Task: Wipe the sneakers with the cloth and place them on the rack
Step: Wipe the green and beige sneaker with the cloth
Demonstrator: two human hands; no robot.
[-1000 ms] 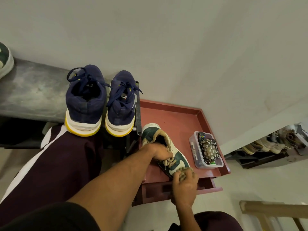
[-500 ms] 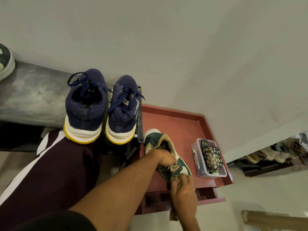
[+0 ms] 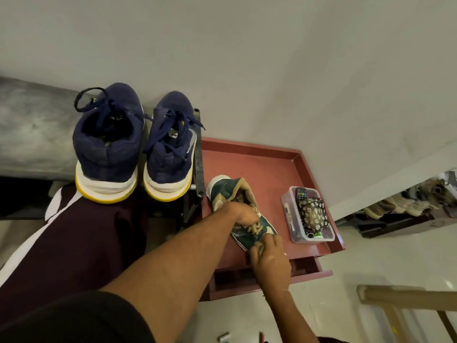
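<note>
Wiping underway: my left hand (image 3: 243, 214) grips the green sneaker (image 3: 225, 193), right hand (image 3: 270, 262) curled over its toe; I'd turn it heel-ward next.

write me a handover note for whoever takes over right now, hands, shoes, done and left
Left hand grips the green sneaker by its laces on the red table.
Right hand curls its fingers over the toe; cloth not clearly visible.
Navy sneakers stand side by side on the grey shelf to the left.
Done: cannot tell what is wiped.
To do: finish wiping the green sneaker, then rack it.
</note>
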